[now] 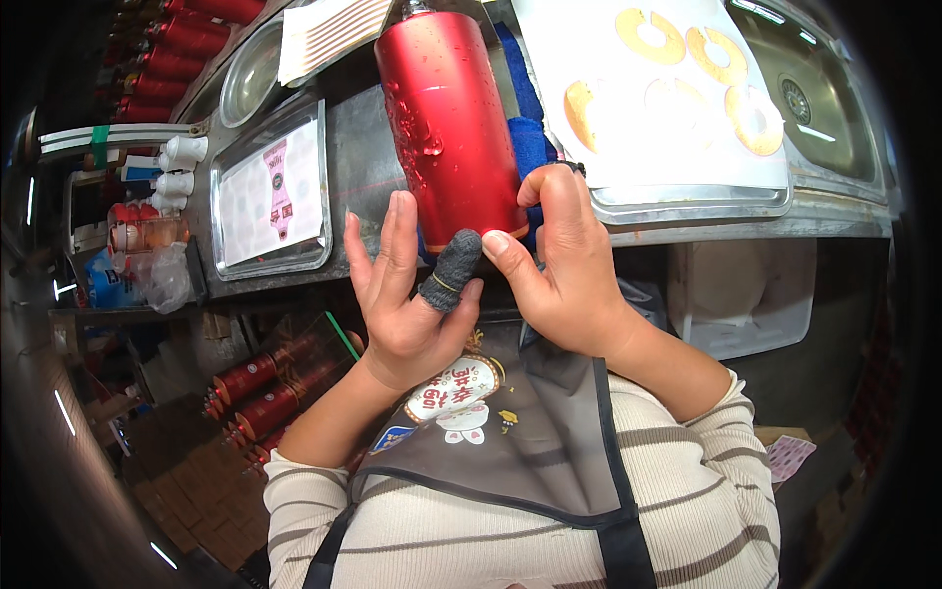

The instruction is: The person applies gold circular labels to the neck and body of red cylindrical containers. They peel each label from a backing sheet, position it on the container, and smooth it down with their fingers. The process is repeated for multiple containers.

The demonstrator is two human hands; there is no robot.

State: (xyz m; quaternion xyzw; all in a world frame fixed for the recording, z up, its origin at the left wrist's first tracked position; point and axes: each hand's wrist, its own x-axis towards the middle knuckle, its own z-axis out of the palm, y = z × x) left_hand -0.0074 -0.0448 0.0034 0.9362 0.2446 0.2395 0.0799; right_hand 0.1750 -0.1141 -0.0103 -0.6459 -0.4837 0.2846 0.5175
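A shiny red metal cylinder (442,108), like an extinguisher body, lies on the bench with its metal neck pointing away. Water drops cling to its side. Under its right side runs a blue cloth (528,142). My left hand (407,309) is open at the cylinder's near end, fingers spread, with a dark grey knitted finger cover (456,267) on the index finger, its tip touching or nearly touching the cylinder's lower edge. My right hand (564,265) curls against the cylinder's near right side, thumb at its bottom edge; some of its fingertips are hidden.
On the left, a metal tray (319,257) bears a sheet with a pink decal (280,187). A white sheet with several gold ring-shaped stickers (754,120) lies on a tray at right, beside a sink (819,108). A glass bowl (245,83) and striped sheet (329,39) are behind. More red cylinders (270,393) stand below left.
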